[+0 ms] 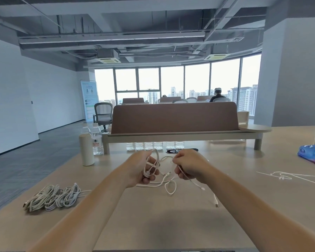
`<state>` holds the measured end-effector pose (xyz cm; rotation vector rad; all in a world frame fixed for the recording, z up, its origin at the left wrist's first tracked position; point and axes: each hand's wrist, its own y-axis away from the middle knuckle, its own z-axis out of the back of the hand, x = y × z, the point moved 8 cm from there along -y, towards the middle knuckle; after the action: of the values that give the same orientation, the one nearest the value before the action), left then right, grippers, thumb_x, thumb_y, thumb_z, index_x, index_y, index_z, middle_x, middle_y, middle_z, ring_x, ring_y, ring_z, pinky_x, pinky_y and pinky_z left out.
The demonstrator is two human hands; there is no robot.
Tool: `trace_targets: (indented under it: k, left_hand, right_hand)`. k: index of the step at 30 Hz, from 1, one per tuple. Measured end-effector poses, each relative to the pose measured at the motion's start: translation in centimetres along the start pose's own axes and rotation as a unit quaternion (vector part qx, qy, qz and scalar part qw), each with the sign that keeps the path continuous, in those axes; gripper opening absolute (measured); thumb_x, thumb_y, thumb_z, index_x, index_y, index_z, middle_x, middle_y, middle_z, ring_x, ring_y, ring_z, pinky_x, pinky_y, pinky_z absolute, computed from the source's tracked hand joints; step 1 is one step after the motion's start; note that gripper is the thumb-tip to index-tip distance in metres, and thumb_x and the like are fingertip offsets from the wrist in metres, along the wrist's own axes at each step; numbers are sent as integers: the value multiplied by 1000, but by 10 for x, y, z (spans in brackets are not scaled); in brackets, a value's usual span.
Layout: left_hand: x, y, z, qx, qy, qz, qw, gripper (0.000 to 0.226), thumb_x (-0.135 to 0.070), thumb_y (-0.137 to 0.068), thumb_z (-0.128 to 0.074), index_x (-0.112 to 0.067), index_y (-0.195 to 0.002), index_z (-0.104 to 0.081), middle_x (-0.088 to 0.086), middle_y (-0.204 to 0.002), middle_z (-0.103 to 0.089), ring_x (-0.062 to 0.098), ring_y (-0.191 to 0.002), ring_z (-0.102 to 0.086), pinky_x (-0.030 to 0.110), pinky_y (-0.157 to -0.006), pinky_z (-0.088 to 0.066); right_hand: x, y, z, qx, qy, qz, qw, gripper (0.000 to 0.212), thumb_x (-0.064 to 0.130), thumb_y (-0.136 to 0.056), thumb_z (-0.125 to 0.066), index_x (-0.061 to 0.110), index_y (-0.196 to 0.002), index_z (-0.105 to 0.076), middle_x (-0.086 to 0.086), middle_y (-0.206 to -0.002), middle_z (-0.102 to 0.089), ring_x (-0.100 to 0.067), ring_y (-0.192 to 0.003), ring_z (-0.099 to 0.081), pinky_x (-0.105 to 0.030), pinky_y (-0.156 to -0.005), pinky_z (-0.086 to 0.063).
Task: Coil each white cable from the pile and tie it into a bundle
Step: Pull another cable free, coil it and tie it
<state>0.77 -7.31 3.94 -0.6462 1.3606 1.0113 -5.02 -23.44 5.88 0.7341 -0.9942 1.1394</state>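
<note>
A white cable (168,186) hangs in loops between both hands above the table's middle. My left hand (141,169) grips several coiled turns of it, fingers curled round the loops. My right hand (186,165) pinches a strand of the same cable; from it the free end trails down to a plug (215,202) lying on the table. A heap of white coiled cables (53,198) lies at the near left. Thin white ties (284,176) are spread on the table at the right.
A cream flask (86,149) and water bottles (97,140) stand at the left, more bottles (154,145) under the brown desk divider (175,118). A blue plastic bag (313,153) lies far right. The wooden table (171,224) stretches toward me.
</note>
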Motion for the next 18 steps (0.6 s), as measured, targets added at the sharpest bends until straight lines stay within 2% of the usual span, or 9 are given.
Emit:
trace_targets:
  k: [3,5,8,12,15,18]
  left_hand:
    - [-1,1,-6,18,-5,-9,1000,47,-43,-108,-30,-4,-109,-57,15,-74,-65,24,-54,-52,25,-49,-34]
    - [-1,1,-8,21,-4,-11,1000,49,-44,-108,-30,-3,-111,-57,16,-75,-65,24,-55,-52,26,-50,-35]
    - [-1,0,-8,7,-8,-12,1000,50,-44,-108,-30,-2,-113,-57,17,-74,-66,24,-55,-52,26,-51,-34]
    - [-2,0,-7,-16,-2,-16,1000,51,-44,-108,-31,-2,-112,-59,16,-72,-66,23,-53,-52,24,-50,-34]
    - [-3,2,-10,-22,1,-17,1000,49,-43,-108,-32,-3,-105,-59,17,-71,-67,23,-53,-52,25,-51,-34]
    - [-4,3,-12,-31,-2,-20,999,48,-43,-108,-34,-2,-103,-57,18,-72,-66,24,-53,-53,26,-52,-35]
  right_hand:
    - [-2,-2,2,-27,-87,-33,995,18,6,-98,-51,8,-80,-53,-8,-56,-54,-13,-36,-37,-16,-43,-25]
    - [-3,-3,3,-37,-124,-47,991,24,8,-98,-52,11,-75,-52,-5,-53,-51,-12,-35,-33,-15,-43,-22]
    - [-2,-3,-1,-7,-181,-66,981,26,2,-98,-46,11,-74,-49,-4,-52,-49,-10,-37,-28,-16,-43,-21]
    - [4,1,-4,31,-230,-59,971,22,-5,-94,-39,3,-83,-57,-7,-60,-53,-11,-45,-36,-19,-46,-27]
    - [9,5,-4,34,-217,-34,975,19,-10,-91,-48,2,-92,-62,-9,-64,-62,-12,-45,-44,-18,-46,-35]
    - [10,8,-8,36,-197,-20,980,9,-4,-96,-53,3,-93,-58,-12,-69,-68,-12,-44,-44,-18,-43,-37]
